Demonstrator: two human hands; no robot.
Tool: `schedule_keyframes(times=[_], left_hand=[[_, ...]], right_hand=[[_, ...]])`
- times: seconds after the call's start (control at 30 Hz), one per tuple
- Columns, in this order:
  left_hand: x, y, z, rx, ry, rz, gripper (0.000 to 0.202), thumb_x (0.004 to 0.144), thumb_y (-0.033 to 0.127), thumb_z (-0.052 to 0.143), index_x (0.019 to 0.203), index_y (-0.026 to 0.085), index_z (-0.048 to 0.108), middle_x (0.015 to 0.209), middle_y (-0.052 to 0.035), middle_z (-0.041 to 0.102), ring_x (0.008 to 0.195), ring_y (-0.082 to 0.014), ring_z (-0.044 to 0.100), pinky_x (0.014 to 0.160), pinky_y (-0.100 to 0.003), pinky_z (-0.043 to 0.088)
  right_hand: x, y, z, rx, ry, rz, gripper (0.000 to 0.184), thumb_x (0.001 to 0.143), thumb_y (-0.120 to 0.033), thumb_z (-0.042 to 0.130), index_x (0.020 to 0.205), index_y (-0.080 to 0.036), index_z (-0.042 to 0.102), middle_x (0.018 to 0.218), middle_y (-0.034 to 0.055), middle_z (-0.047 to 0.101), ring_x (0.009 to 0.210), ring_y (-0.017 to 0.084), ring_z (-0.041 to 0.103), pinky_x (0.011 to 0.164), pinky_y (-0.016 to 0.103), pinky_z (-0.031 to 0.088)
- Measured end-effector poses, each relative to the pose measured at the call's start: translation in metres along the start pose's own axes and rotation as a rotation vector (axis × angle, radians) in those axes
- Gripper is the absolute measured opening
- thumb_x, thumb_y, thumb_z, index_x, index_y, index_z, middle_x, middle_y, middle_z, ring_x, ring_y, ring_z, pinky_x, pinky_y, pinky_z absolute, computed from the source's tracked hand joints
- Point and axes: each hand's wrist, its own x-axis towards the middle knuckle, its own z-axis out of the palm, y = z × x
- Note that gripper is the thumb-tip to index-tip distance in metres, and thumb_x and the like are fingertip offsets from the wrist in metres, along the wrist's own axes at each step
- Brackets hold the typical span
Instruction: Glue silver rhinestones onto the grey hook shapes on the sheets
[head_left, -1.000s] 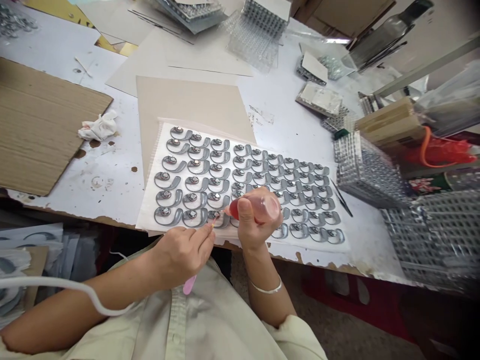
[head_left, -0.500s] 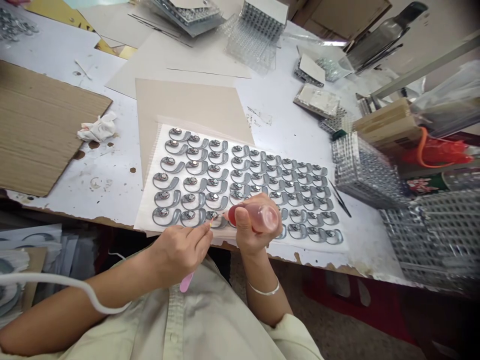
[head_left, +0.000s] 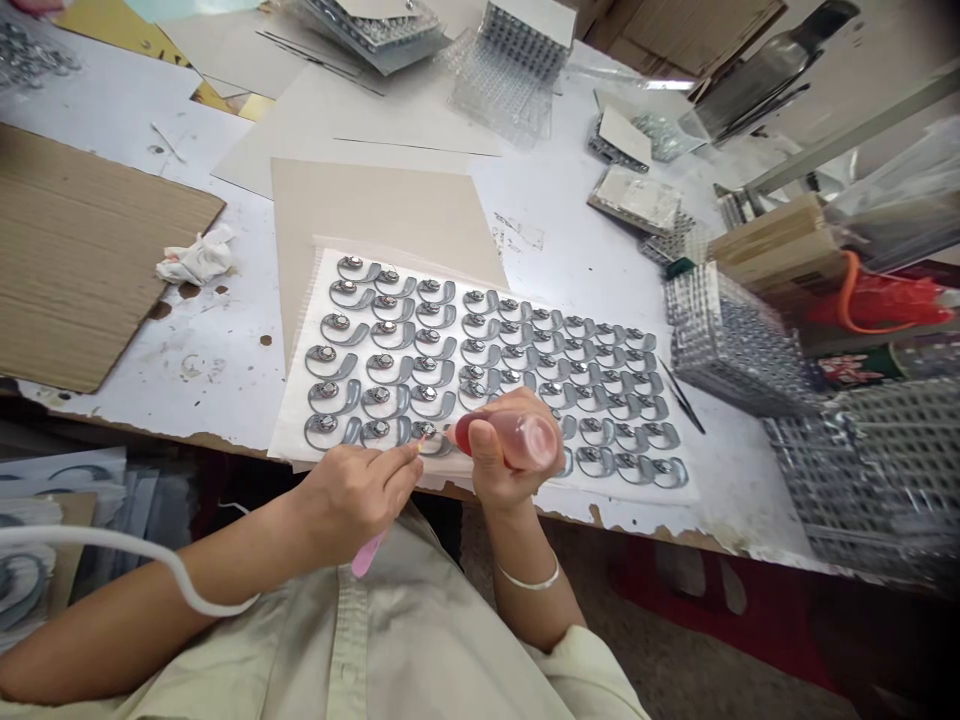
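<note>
A white sheet [head_left: 296, 420] lies at the near table edge, carrying rows of grey hook-shaped pieces [head_left: 334, 328] with shiny studs. My left hand [head_left: 352, 495] pinches a thin pink stick [head_left: 365, 552], whose tip rests by a piece in the sheet's front row. My right hand [head_left: 499, 465] is wrapped round a small squeeze bottle of reddish liquid [head_left: 517, 438] with a red nozzle, which points left at the same piece. A silver bangle [head_left: 529, 580] sits on my right wrist.
Brown cardboard [head_left: 75, 270] lies at the left, with a crumpled tissue [head_left: 196, 255] beside it. Beige card sheets [head_left: 375, 200] sit behind the white sheet. Clear gridded trays [head_left: 731, 340] crowd the right side, and black tweezers [head_left: 681, 395] lie near them. A white cable [head_left: 112, 550] crosses my left arm.
My hands and the stick shifted slightly left along the front row. The bottle stays pointed at the same spot.
</note>
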Motion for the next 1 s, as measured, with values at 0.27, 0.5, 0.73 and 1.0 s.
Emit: schedule_keyframes(times=[0.27,0.5,0.73,1.0], left_hand=[[0.002,-0.009,0.000,-0.140,0.039,-0.053,0.022,0.080,0.003,0.050,0.101,0.008,0.055,0.093,-0.0106,0.071,0.073,-0.0161,0.070,0.059,-0.024,0.059],[0.004,-0.015,-0.001,-0.247,0.084,-0.097,0.019,0.080,0.002,0.052,0.096,0.012,0.056,0.092,-0.0069,0.072,0.076,-0.0136,0.070,0.059,-0.020,0.058],[0.006,-0.020,-0.004,-0.358,0.054,-0.168,0.017,0.082,0.005,0.056,0.096,0.014,0.058,0.092,-0.0054,0.072,0.075,-0.0148,0.071,0.063,-0.021,0.059],[0.004,-0.024,-0.001,-0.485,0.058,-0.226,0.018,0.082,0.006,0.059,0.098,0.015,0.058,0.090,-0.0065,0.072,0.078,-0.0164,0.071,0.069,-0.023,0.060]], right_hand=[[-0.002,0.002,-0.001,0.014,-0.009,0.024,0.010,0.081,-0.020,0.061,0.075,-0.021,0.053,0.060,-0.0020,0.053,0.055,0.014,0.051,0.053,0.032,0.042],[-0.001,0.001,0.000,0.041,-0.031,0.054,0.014,0.082,-0.020,0.059,0.070,-0.021,0.053,0.059,-0.0020,0.054,0.055,0.014,0.052,0.054,0.033,0.042],[-0.001,0.000,0.003,0.079,-0.021,0.053,0.014,0.081,-0.019,0.061,0.070,-0.021,0.053,0.059,-0.0026,0.054,0.055,0.014,0.051,0.055,0.033,0.042],[-0.002,-0.001,0.004,0.096,-0.013,0.062,0.013,0.081,-0.018,0.061,0.070,-0.021,0.053,0.060,-0.0022,0.056,0.056,0.014,0.051,0.055,0.032,0.041]])
